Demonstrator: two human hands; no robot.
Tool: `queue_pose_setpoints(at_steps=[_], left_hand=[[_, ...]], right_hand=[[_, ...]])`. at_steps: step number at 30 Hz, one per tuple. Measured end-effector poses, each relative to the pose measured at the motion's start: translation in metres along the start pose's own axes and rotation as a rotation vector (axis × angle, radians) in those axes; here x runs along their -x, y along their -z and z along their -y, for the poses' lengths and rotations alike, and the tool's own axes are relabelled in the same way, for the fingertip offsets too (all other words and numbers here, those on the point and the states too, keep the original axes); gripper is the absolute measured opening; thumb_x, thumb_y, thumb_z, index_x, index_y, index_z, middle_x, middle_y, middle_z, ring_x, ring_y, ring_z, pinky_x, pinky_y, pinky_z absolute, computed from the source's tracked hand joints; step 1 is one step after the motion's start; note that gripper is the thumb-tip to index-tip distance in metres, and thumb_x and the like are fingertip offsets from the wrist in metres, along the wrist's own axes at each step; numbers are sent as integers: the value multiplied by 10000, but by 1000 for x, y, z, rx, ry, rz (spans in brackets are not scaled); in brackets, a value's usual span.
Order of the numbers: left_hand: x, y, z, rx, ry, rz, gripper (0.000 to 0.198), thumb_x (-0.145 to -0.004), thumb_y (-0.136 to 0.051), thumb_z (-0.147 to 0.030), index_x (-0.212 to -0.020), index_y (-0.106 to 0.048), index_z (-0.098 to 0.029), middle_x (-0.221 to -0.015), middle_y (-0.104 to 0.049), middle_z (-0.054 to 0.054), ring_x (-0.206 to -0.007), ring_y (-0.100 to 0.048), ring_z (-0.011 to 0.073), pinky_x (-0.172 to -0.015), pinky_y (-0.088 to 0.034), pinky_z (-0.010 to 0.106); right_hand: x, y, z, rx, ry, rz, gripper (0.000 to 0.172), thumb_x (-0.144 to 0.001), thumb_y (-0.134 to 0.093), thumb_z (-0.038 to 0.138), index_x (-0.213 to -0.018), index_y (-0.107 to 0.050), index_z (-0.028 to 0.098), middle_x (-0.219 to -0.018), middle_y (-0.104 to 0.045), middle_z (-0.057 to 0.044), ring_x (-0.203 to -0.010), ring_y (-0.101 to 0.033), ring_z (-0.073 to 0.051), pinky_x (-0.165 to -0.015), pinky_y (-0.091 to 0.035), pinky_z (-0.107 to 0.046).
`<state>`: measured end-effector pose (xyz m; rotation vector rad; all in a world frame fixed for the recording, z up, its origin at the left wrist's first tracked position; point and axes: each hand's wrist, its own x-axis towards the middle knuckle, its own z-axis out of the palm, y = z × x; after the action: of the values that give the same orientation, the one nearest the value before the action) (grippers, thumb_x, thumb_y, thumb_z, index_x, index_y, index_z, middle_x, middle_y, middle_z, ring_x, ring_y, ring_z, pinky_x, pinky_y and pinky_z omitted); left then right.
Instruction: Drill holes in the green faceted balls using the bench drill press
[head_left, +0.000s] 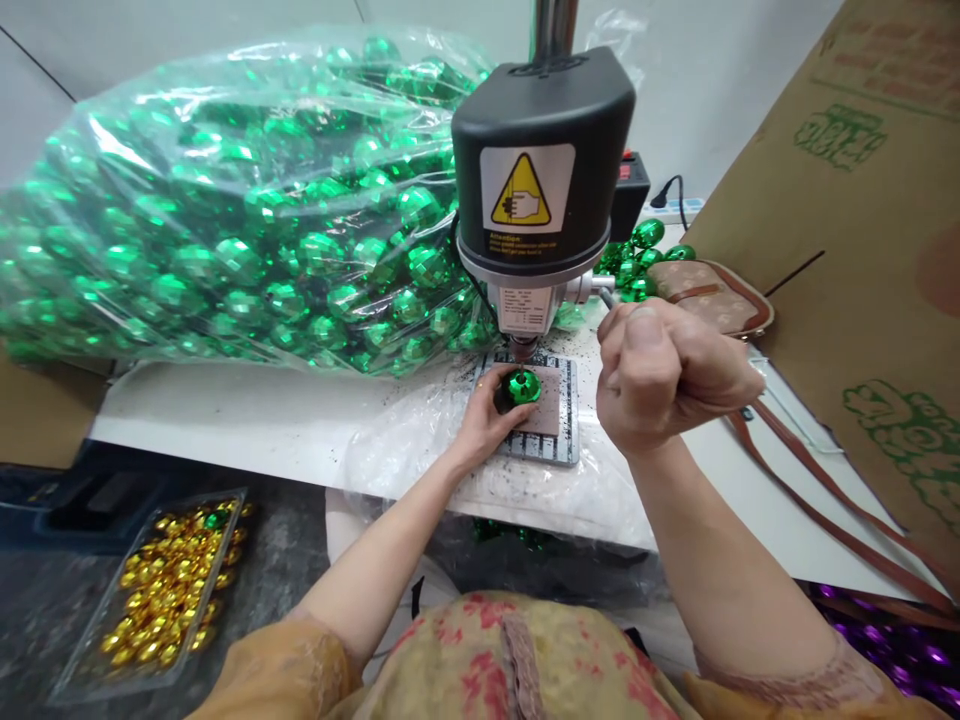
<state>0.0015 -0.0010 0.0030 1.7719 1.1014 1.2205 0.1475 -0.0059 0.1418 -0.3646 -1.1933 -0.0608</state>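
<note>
Under the drill press [544, 160] my left hand [487, 415] grips a shiny green faceted ball [523, 386] against a block on the grey slotted base plate [568, 450]. A dark hole shows at the ball's top, right below the chuck [523, 347]; whether the bit is inside it I cannot tell. My right hand [664, 370] is closed in a fist around the feed lever [606, 295] at the machine's right side. Most of that lever is hidden by the fingers. Dark shavings lie scattered around the base plate.
A large clear bag [225, 220] of green balls fills the back left. Behind the right hand are loose green balls [649, 240] and a brown handbag [709, 290]. A cardboard box [847, 250] stands at right. Gold balls [161, 590] sit in a clear tray at lower left.
</note>
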Motion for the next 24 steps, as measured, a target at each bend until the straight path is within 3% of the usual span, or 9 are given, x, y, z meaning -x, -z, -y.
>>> queue_pose_setpoints(at_steps=[11,19,24], left_hand=[[1,0,-1,-23,-8,-10,513,-803,-782,-385,-1233,-576,-195,-1230,-641,93,-1154,-601,248,-1018,-458,368],[1,-1,-2,-13,-3,-16,495,-809,-769,-379,-1228,-575,-201,-1232,-646,96,-1154,-608,252,-1014,-468,378],[0,-4,1,-2,8,-44,510,-780,-794,-343,-1218,-577,-198,-1222,-655,97,-1138,-628,244,-1010,-494,383]], right_hand=[[5,3,-4,-49,91,25,470,-856,-554,98,-591,-175,183,-491,-227,67,-428,-286,-24,-430,-270,-238],[13,10,-2,-85,63,86,440,-836,-540,57,-579,-202,173,-532,-290,56,-457,-295,-20,-451,-263,-253],[-4,4,13,-11,-137,85,453,-886,-554,123,-515,-297,157,-490,-300,58,-434,-326,-17,-454,-225,-262]])
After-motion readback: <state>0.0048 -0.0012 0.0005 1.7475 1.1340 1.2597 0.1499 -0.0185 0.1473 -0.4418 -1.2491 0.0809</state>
